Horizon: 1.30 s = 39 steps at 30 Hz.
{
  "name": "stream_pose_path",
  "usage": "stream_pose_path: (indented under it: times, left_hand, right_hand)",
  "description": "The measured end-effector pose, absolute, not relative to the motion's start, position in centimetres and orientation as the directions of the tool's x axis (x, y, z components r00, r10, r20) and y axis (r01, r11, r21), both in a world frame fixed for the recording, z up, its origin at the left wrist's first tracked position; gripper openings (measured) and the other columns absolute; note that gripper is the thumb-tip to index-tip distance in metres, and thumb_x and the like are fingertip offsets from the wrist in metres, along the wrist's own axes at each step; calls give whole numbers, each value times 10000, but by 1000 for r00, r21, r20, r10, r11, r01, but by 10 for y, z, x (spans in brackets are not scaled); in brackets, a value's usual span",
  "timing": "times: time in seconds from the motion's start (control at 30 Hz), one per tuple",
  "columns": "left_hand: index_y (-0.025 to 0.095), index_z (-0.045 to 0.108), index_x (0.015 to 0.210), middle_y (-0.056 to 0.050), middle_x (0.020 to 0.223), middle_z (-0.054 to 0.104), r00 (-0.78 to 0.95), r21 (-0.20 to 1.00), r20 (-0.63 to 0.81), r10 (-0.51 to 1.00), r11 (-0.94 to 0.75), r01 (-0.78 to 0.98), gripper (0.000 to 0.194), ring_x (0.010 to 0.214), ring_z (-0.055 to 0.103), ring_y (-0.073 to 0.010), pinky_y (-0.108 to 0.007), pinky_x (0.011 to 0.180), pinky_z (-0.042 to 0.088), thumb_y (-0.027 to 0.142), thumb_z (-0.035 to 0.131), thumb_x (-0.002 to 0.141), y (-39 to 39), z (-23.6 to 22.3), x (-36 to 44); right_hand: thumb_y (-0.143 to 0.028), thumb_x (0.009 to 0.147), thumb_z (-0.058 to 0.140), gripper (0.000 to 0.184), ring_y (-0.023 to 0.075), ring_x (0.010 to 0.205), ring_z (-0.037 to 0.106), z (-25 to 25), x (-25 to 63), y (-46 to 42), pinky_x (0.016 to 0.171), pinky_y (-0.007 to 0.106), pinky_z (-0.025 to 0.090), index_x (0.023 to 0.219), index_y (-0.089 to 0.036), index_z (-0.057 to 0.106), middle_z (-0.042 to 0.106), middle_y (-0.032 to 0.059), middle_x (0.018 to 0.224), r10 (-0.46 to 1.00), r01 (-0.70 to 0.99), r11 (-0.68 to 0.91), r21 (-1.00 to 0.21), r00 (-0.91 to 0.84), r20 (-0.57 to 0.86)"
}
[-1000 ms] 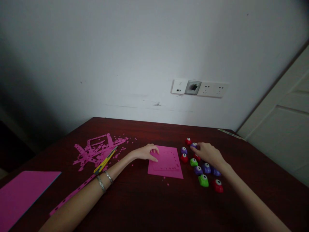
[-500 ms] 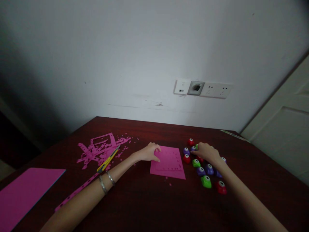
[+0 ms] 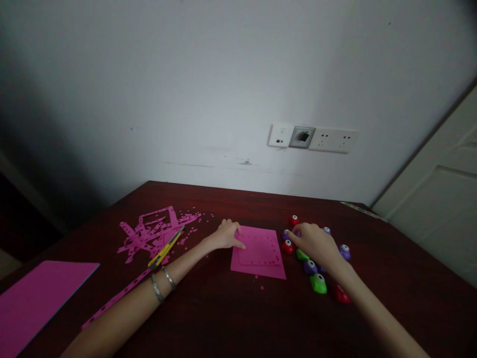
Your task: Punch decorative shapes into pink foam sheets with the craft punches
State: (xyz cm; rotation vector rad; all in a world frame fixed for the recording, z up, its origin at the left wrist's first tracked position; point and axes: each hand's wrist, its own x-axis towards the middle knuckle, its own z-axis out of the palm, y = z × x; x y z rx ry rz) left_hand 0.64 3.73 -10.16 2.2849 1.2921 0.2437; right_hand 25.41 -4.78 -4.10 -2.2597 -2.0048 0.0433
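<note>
A pink square sheet point(image 3: 258, 252) with punched holes along its edges lies on the dark red table point(image 3: 231, 318). My left hand point(image 3: 225, 234) rests on the sheet's left edge, fingers curled down on it. My right hand point(image 3: 315, 242) hovers over a cluster of small red, purple and green paper punches point(image 3: 319, 282), fingertips touching a purple punch point(image 3: 286, 234) beside a red punch point(image 3: 287, 246). What, if anything, the right fingers grip is hidden.
Pink paper scraps and strips point(image 3: 152, 231) lie at the left with a yellow utility knife point(image 3: 165, 247). A long punched pink strip point(image 3: 119, 297) and a large pink sheet point(image 3: 33, 301) lie nearer. Wall sockets point(image 3: 312, 139) sit behind; a door point(image 3: 436, 199) is at the right.
My right hand has moved a little left and nearer across the punches, uncovering two purple ones on its far right. The left hand stays on the sheet.
</note>
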Motion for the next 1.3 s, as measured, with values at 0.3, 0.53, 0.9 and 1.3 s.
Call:
stream_pose_path:
  times: [0.3, 0.53, 0.9, 1.3]
  left_hand:
    - [161, 573, 906, -65, 940, 496, 554, 534, -97, 827, -426, 730, 516, 944, 446, -253, -330, 777, 379, 453, 755, 521, 40, -103, 8]
    - [136, 590, 708, 0, 660, 576, 589, 770, -18, 808, -365, 524, 181, 640, 528, -130, -258, 608, 401, 265, 689, 628, 46, -104, 12]
    - [141, 598, 751, 20, 595, 545, 582, 941, 50, 811, -234, 246, 236, 538, 457, -66, -222, 517, 333, 334, 684, 648, 43, -35, -7]
    - [146, 592, 758, 26, 572, 509, 581, 953, 68, 811, -226, 204, 268, 502, 419, -62, -222, 470, 299, 373, 691, 656, 45, -31, -13]
  right_hand:
    - [-421, 832, 391, 369, 225, 728, 624, -36, 240, -48, 531, 261, 334, 720, -206, 669, 672, 80, 736, 995, 982, 9, -188, 10, 97]
    - [-407, 819, 433, 338, 217, 713, 629, -38, 243, -45, 552, 265, 355, 713, -197, 676, 674, 73, 695, 998, 962, 24, -272, -5, 69]
    - [-400, 741, 550, 405, 174, 827, 626, -13, 245, -48, 588, 248, 483, 1059, -151, 576, 655, 97, 1030, 994, 478, 69, -876, -103, 21]
    - [-401, 659, 636, 242, 105, 516, 532, -28, 233, -46, 433, 216, 376, 720, -167, 635, 647, 37, 651, 997, 380, 72, -922, -65, 51]
